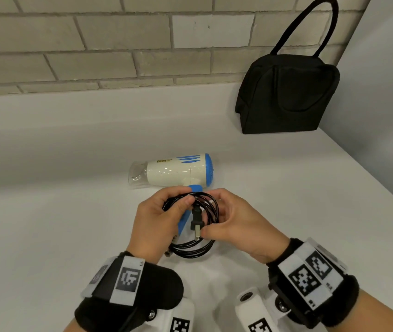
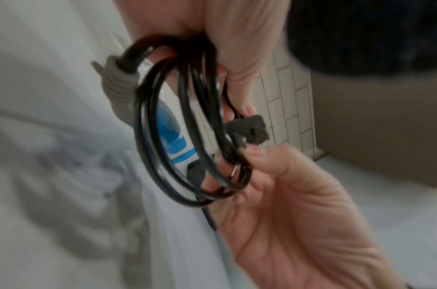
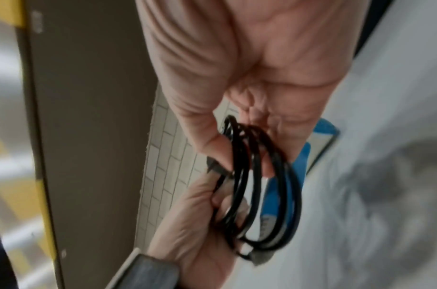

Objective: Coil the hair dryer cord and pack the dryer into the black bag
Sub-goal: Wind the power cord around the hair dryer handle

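Just above the white table (image 1: 47,236), the coiled black cord (image 1: 205,207) was pinched by the left hand (image 1: 157,221) and the right hand (image 1: 238,224), the plug (image 1: 196,224) dangling inside; the hair dryer (image 1: 178,172) lay beyond, the black bag (image 1: 286,97) far right.

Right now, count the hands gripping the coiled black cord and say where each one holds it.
2: the left hand grips the coiled black cord at its left side; the right hand pinches its right side.
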Demonstrator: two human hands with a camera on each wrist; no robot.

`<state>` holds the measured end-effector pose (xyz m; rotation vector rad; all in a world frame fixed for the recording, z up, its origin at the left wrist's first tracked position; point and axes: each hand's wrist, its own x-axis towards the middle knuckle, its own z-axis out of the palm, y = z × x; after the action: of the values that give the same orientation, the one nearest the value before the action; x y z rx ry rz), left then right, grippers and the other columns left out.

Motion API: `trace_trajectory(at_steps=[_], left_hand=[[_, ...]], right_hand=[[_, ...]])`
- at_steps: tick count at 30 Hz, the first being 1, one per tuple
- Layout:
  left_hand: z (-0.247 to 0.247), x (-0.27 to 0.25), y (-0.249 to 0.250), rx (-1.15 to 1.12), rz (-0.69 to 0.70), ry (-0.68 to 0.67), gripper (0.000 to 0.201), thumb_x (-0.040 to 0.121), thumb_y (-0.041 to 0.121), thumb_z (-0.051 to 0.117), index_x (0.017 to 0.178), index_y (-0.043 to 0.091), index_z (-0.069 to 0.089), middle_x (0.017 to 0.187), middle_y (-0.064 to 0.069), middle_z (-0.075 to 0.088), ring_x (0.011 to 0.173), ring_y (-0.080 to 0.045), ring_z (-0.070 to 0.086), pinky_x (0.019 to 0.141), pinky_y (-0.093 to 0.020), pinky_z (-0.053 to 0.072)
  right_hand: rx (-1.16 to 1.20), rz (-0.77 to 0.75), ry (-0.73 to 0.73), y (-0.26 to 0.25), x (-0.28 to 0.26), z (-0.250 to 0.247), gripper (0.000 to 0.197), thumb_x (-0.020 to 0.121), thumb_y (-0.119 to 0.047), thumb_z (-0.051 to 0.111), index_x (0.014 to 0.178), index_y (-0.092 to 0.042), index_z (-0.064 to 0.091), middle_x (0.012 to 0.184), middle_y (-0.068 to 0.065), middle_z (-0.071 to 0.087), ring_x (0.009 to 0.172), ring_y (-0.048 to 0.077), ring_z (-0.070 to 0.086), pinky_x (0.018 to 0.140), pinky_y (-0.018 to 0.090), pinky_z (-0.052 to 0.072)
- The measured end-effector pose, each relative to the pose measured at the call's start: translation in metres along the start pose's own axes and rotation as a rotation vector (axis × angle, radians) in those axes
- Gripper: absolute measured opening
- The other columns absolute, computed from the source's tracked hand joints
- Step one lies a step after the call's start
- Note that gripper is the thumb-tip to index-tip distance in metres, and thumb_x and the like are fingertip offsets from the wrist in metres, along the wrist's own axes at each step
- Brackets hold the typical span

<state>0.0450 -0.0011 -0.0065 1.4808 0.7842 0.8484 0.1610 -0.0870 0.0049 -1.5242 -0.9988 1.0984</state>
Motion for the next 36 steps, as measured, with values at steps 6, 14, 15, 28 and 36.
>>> trace_trajectory(at_steps=[6, 14, 15, 28, 36], left_hand=[[-0.002, -0.002, 0.004, 0.013, -0.036, -0.15, 0.043, 0.079, -0.007, 0.058, 0.084, 0.035, 0.064, 0.063, 0.018, 0.068, 0.049, 0.004, 0.055, 0.05, -0.005, 0.041], [-0.003, -0.006, 0.0, 0.24, 0.017, -0.164, 0.05, 0.08, -0.008, 0.045, 0.086, 0.04, 0.058, 0.07, 0.011, 0.057, 0.043, 0.004, 0.052, 0.046, -0.005, 0.038], [-0.003, -0.006, 0.0, 0.255, 0.008, -0.162, 0.047, 0.08, -0.008, 0.044, 0.083, 0.037, 0.058, 0.064, 0.009, 0.055, 0.04, 0.003, 0.05, 0.043, -0.005, 0.037], [0.005, -0.005, 0.015, 0.248, -0.014, -0.138, 0.043, 0.081, -0.01, 0.037, 0.077, 0.026, 0.059, 0.061, -0.002, 0.058, 0.035, -0.002, 0.049, 0.039, -0.009, 0.039], [0.01, -0.005, 0.011, 0.135, -0.232, -0.197, 0.039, 0.081, -0.01, 0.036, 0.076, 0.02, 0.06, 0.038, 0.003, 0.056, 0.039, -0.007, 0.057, 0.044, -0.014, 0.048]], right_hand=[[0.201, -0.029, 0.138, 0.013, 0.002, 0.005, 0.05, 0.071, 0.023, 0.042, 0.093, -0.019, 0.057, 0.066, -0.01, 0.055, 0.059, 0.001, 0.049, 0.066, 0.017, 0.044], [0.109, -0.023, 0.111, 0.008, 0.0, 0.004, 0.048, 0.076, 0.02, 0.04, 0.083, -0.023, 0.061, 0.07, -0.007, 0.062, 0.048, 0.011, 0.052, 0.053, 0.021, 0.048], [0.101, -0.018, 0.1, 0.008, -0.001, 0.004, 0.046, 0.077, 0.019, 0.041, 0.082, -0.022, 0.061, 0.069, -0.011, 0.064, 0.046, 0.01, 0.052, 0.054, 0.02, 0.049], [-0.328, -0.199, 0.222, 0.007, -0.007, 0.0, 0.042, 0.079, 0.01, 0.042, 0.073, -0.032, 0.041, 0.085, 0.003, 0.06, 0.078, 0.026, 0.061, 0.063, 0.024, 0.047], [-0.298, -0.126, 0.245, 0.006, -0.012, -0.021, 0.042, 0.078, 0.007, 0.046, 0.078, -0.033, 0.034, 0.093, 0.004, 0.057, 0.055, 0.024, 0.062, 0.046, 0.03, 0.053]])
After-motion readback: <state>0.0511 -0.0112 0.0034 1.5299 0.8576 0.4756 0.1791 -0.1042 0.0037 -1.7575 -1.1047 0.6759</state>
